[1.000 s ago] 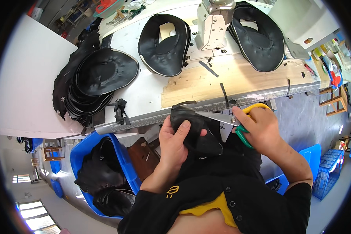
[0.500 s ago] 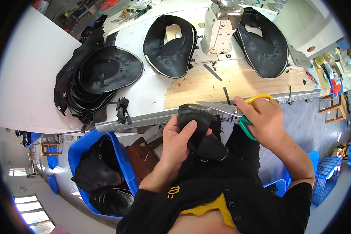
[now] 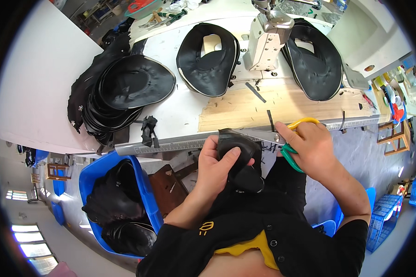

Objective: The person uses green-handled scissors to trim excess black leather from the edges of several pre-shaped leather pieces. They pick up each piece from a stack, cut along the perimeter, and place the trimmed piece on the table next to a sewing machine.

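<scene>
My left hand [image 3: 216, 167] grips a black leather shoe upper [image 3: 239, 147], thumb on top and fingers underneath, just in front of the table edge. In my right hand [image 3: 317, 150] is a pair of scissors [image 3: 261, 135] with one yellow and one green handle loop. Its blades point left and meet the top edge of the held upper; how far they are apart is hard to see. On the table beyond, a stack of black uppers [image 3: 136, 83] lies at the left, another stack [image 3: 209, 69] in the middle and a third [image 3: 315, 69] at the right.
A metal sewing machine post [image 3: 265, 46] rises between the middle and right stacks. A ruler strip [image 3: 180, 144] runs along the table's front edge, with black scraps [image 3: 149, 130] nearby. A blue bin [image 3: 157, 207] of black pieces stands below left; blue crates [image 3: 382, 217] are at the right.
The held upper has turned a little and moved slightly right and down with my left hand. The scissors stay at its upper edge. The whole view has shifted slightly.
</scene>
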Demonstrator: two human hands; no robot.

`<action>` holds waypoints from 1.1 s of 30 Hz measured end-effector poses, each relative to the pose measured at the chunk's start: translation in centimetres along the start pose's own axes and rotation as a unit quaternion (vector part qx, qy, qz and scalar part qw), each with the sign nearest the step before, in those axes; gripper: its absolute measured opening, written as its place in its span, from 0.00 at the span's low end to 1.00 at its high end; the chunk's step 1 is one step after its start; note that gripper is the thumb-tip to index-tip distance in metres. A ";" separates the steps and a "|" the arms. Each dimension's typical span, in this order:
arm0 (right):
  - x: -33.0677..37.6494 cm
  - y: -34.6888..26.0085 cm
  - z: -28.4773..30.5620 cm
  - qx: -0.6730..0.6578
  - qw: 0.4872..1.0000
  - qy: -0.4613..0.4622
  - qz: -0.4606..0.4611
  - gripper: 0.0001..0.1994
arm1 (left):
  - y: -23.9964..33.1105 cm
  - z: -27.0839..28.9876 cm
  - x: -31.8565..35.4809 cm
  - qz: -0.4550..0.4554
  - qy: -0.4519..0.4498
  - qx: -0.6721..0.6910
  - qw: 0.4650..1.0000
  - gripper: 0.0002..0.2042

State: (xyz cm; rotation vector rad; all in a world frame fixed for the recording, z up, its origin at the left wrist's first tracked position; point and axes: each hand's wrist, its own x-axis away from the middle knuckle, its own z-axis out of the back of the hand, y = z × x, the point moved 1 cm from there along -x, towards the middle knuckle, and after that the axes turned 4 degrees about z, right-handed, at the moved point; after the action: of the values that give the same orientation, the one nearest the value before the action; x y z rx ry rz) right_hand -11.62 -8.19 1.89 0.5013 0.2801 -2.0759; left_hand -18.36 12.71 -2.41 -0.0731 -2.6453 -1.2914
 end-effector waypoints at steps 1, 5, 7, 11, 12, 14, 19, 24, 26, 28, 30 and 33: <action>-0.3 -0.1 0.6 -0.002 1.000 0.006 0.013 0.24 | -0.1 0.0 0.0 0.000 0.002 0.006 1.000 0.09; -1.3 -1.0 1.4 0.016 0.999 0.000 0.030 0.23 | -0.8 0.1 -0.2 -0.013 -0.012 -0.006 1.000 0.10; -1.1 -1.1 1.2 0.040 0.999 -0.017 0.024 0.24 | -1.1 -0.2 -0.1 -0.019 -0.012 -0.025 0.999 0.10; -0.5 -0.7 1.2 0.049 0.998 -0.043 0.015 0.25 | -1.1 0.5 0.0 -0.026 -0.031 -0.052 0.998 0.08; -0.5 -0.6 1.2 0.026 0.999 -0.041 0.003 0.24 | -1.0 0.5 0.1 -0.030 -0.029 -0.052 0.998 0.08; -0.6 -0.3 1.3 -0.020 0.999 -0.036 -0.019 0.24 | -0.8 0.5 0.1 -0.028 -0.019 -0.038 0.999 0.07; -0.9 -1.1 1.1 -0.050 0.997 -0.052 -0.026 0.26 | -0.5 1.1 0.3 -0.012 -0.080 0.008 0.997 0.07; -0.3 -0.9 -0.4 -0.382 0.893 -0.032 -0.235 0.31 | 0.8 1.6 0.2 -0.013 -0.187 0.027 0.982 0.08; -1.1 -2.1 -1.2 -0.548 0.802 0.047 -0.233 0.34 | 0.9 1.2 0.0 0.012 -0.192 0.010 0.981 0.09; -2.2 -2.9 -1.6 -0.560 0.803 0.032 -0.202 0.33 | 0.6 1.1 -0.3 0.046 -0.208 -0.007 0.977 0.09; -2.7 -3.3 -2.2 -0.550 0.817 0.004 -0.176 0.32 | 0.2 0.7 -0.3 0.047 -0.202 -0.028 0.978 0.09; -2.9 -3.3 -2.8 -0.514 0.833 0.032 -0.202 0.31 | 0.4 0.6 0.0 0.062 -0.225 -0.038 0.972 0.09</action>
State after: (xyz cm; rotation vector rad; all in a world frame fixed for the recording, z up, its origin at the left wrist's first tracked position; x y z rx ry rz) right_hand -12.37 -3.20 0.77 -0.1791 1.5411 -1.9327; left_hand -18.36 13.41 -2.50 -0.6013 -2.8902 -1.4781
